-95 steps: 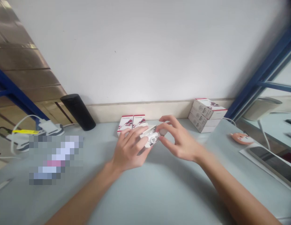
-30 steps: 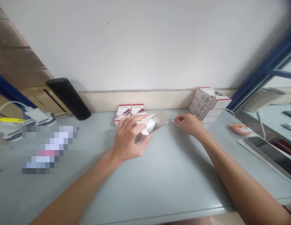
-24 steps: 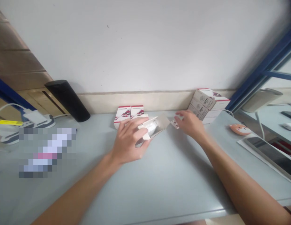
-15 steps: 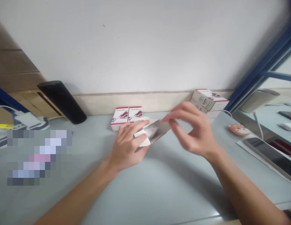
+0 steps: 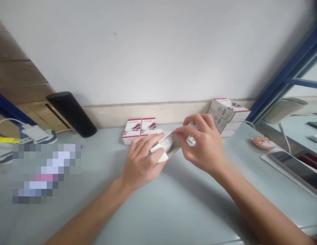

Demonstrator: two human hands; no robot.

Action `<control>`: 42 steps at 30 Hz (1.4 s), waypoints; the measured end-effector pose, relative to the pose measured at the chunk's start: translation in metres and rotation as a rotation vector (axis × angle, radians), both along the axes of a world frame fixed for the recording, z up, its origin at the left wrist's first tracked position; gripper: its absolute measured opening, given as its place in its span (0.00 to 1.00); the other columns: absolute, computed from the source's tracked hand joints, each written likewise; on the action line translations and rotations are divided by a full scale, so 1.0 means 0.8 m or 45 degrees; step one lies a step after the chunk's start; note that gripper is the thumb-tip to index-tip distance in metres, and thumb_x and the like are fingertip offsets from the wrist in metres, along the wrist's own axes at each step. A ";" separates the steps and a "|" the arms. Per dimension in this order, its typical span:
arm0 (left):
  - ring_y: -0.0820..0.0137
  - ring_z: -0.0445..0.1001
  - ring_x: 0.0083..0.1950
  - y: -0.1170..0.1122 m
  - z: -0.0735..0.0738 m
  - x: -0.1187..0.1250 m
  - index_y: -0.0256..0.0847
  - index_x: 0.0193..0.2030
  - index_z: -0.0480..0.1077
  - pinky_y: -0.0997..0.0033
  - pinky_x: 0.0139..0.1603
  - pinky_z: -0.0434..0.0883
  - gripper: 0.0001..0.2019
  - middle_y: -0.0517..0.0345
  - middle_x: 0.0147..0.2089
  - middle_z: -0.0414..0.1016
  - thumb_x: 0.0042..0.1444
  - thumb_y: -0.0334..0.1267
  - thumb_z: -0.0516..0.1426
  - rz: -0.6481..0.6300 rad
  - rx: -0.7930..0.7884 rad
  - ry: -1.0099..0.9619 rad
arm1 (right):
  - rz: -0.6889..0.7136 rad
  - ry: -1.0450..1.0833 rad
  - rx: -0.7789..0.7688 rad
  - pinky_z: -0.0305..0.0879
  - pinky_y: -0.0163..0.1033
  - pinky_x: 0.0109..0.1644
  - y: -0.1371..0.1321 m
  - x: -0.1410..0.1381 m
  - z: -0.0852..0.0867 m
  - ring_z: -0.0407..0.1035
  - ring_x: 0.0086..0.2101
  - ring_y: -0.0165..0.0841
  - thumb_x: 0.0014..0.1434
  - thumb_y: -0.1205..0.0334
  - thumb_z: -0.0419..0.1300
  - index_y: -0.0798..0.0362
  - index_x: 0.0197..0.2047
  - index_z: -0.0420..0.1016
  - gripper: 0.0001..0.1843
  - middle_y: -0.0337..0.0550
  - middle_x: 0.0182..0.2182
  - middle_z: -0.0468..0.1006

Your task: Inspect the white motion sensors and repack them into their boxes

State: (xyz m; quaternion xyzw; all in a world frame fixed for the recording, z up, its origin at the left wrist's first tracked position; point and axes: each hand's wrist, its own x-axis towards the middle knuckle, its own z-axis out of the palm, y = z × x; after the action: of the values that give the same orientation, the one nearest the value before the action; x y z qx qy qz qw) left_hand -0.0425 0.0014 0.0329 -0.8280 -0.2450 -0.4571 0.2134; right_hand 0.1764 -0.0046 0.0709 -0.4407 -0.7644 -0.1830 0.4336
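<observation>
Two bare forearms are showing along the bottom of the frame, with the left forearm (image 5: 88, 214) running up from the lower left and the right forearm (image 5: 260, 207) running up from the lower right. Each one is narrowing into a slim wrist. The left hand (image 5: 141, 161) and the right hand (image 5: 203, 144) are showing no rings, and the long, slender fingers (image 5: 196, 119) are ending in short nails.
</observation>
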 end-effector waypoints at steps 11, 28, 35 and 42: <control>0.58 0.82 0.57 -0.008 0.003 0.001 0.46 0.50 0.66 0.58 0.53 0.73 0.19 0.42 0.60 0.81 0.57 0.28 0.67 0.055 0.079 0.111 | 0.087 0.287 -0.491 0.72 0.58 0.56 -0.003 -0.005 -0.004 0.63 0.55 0.50 0.62 0.51 0.71 0.42 0.38 0.86 0.05 0.47 0.52 0.77; 0.53 0.68 0.73 0.020 -0.044 0.004 0.58 0.77 0.43 0.50 0.67 0.73 0.47 0.43 0.73 0.65 0.60 0.36 0.67 -0.030 -0.761 -0.355 | 0.159 0.428 -0.309 0.69 0.52 0.57 0.020 0.000 -0.015 0.69 0.52 0.44 0.62 0.63 0.67 0.45 0.34 0.82 0.04 0.44 0.48 0.79; 0.58 0.73 0.70 0.011 -0.014 0.007 0.58 0.78 0.47 0.58 0.64 0.75 0.42 0.50 0.70 0.72 0.64 0.45 0.64 0.061 -1.050 -0.340 | 0.182 0.650 -0.391 0.68 0.52 0.58 0.024 0.021 0.006 0.72 0.54 0.45 0.62 0.55 0.67 0.46 0.34 0.82 0.06 0.46 0.52 0.79; 0.59 0.74 0.68 0.002 0.016 0.005 0.53 0.74 0.59 0.57 0.68 0.72 0.32 0.52 0.70 0.73 0.65 0.42 0.63 0.091 -0.646 -0.149 | 0.485 0.971 -0.387 0.72 0.46 0.56 0.022 0.024 0.017 0.75 0.51 0.39 0.65 0.49 0.64 0.50 0.38 0.77 0.13 0.48 0.54 0.79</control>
State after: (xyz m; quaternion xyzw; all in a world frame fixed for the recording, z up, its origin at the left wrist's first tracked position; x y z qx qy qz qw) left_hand -0.0387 0.0033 0.0457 -0.8179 -0.3929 -0.4204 0.0005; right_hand 0.1954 0.0129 0.0841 -0.3868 -0.6357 0.1897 0.6405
